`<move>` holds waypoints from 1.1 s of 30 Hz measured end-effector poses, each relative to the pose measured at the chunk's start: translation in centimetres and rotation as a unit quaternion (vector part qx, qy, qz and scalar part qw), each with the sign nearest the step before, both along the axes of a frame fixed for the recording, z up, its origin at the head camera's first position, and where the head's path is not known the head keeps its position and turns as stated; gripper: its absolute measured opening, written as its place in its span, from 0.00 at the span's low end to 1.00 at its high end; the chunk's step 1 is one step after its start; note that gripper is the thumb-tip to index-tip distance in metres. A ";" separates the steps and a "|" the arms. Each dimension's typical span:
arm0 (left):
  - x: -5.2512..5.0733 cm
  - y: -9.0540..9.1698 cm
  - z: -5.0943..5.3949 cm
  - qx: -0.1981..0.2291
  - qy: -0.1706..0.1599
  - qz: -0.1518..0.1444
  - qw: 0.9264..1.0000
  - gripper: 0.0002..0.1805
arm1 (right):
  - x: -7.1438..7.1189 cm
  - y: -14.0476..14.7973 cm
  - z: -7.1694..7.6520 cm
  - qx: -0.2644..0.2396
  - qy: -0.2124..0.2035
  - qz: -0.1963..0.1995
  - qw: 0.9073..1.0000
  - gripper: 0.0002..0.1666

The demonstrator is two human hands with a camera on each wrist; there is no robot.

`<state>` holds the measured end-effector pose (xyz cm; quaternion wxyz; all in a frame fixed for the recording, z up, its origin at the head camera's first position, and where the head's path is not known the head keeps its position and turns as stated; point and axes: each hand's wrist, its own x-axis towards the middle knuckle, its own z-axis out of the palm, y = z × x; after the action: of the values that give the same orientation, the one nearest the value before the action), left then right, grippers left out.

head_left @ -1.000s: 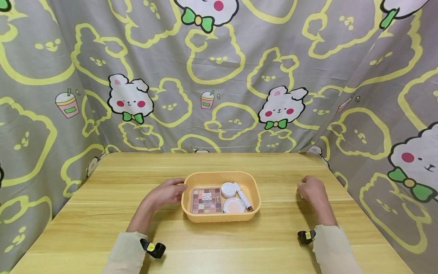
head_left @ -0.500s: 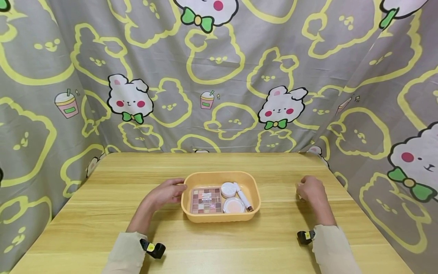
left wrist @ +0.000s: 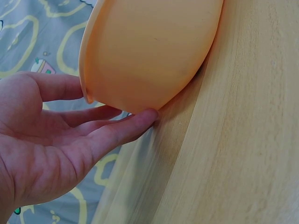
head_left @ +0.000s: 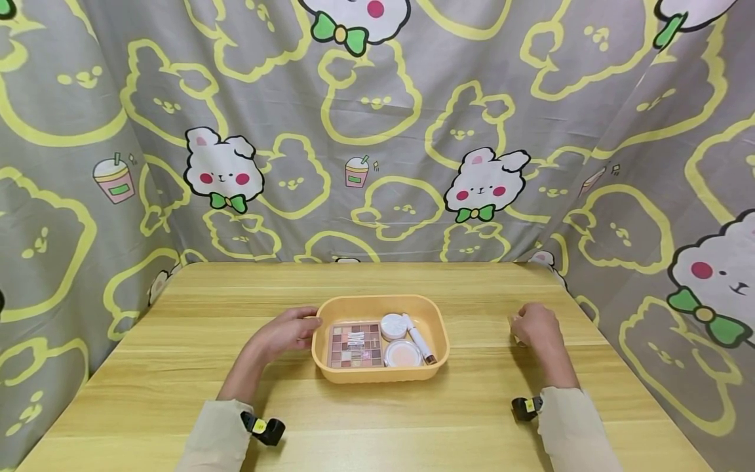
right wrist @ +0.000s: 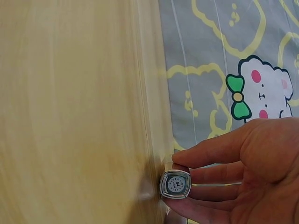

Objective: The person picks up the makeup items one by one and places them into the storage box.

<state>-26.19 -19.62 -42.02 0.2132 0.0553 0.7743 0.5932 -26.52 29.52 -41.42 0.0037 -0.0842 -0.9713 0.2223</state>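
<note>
Your right grip [head_left: 538,324] pinches a small tube [right wrist: 175,184] at the right of the table [head_left: 483,419]; length hidden, probably light, stiff, slick. Hold its sides, not the glossy end. Your left grip [head_left: 287,334] holds the basket's [head_left: 380,375] left end.

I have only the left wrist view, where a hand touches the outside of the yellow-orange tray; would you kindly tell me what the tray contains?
Observer: The tray holds a makeup palette, two round cases and a slim white tube.
Operator: Thank you; is the right hand at the tray too?
Observer: No, it is apart from the tray, at the right-hand part of the table.
Operator: Is it holding anything?
Observer: Yes, a small item whose squarish end has a silver rim.
</note>
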 end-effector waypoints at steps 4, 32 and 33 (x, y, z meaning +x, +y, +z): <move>0.0 0.0 -0.1 0.006 -0.002 -0.003 1.000 0.29 | 0.0 0.0 0.0 0.002 0.001 0.002 1.000 0.23; 0.0 0.0 0.0 0.010 -0.001 -0.008 1.000 0.28 | 1.3 -3.8 4.7 -0.040 0.035 0.024 0.998 0.32; 0.0 0.0 0.0 0.009 -0.001 -0.007 1.000 0.28 | 1.4 -4.0 4.9 -0.042 0.036 0.025 0.998 0.32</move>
<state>-26.15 -19.64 -42.00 0.2177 0.0623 0.7684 0.5986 -25.16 25.57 -36.56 0.0296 -0.0515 -0.9623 0.2656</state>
